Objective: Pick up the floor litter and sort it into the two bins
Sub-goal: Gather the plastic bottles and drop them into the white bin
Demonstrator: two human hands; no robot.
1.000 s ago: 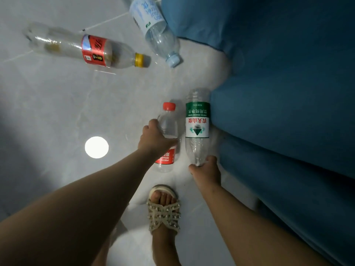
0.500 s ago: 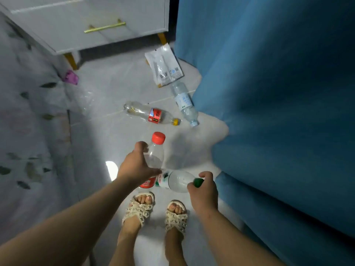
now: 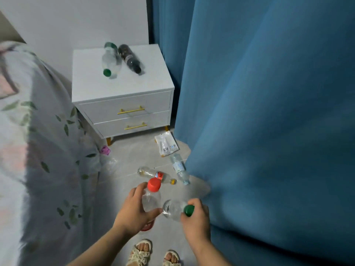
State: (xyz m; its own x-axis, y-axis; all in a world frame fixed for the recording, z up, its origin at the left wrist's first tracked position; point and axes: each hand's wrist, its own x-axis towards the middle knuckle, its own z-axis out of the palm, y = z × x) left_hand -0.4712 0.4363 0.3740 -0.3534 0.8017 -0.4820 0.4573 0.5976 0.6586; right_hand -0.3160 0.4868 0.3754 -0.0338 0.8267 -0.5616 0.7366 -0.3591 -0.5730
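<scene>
Left hand (image 3: pixel 132 214): clamped round the lower body of the red-capped bottle (image 3: pixel 151 198), fingers curled on the far side, thumb across the near side.
Red-capped bottle: upright and off the floor, clear, nothing visible inside; cap above the knuckles, a strip of red label below the palm.
Right hand (image 3: pixel 196 221): closed round the neck end of the green-capped bottle (image 3: pixel 173 208), cap poking out between thumb and forefinger.
Green-capped bottle: held on its side, base pointing left toward the red-capped bottle; touching it or just short, cannot tell; clear, nothing visible inside.
Floor just beyond the hands: yellow-capped bottle (image 3: pixel 155 174) on its side, red label, yellowish tint near its base; to its right a blue-capped bottle (image 3: pixel 179 168), also on its side, at the curtain's hem.
Farther off: white packet (image 3: pixel 166 144) flat on the tiles near the nightstand's right leg; purple scrap (image 3: pixel 104 150) and crumpled clear plastic (image 3: pixel 109 162) at the bed's edge.
Nightstand (image 3: pixel 123 104): white, both drawers shut, gold handles; on top a clear bottle with green cap (image 3: pixel 110 61) and a dark bottle (image 3: pixel 129 58), lying side by side.
In the way: blue curtain (image 3: pixel 269 112) hanging close beside the right hand; floral bedcover (image 3: pixel 38 141) on the left; only a narrow strip of floor between.
Bottom edge: two sandals (image 3: pixel 141 252) below the hands.
</scene>
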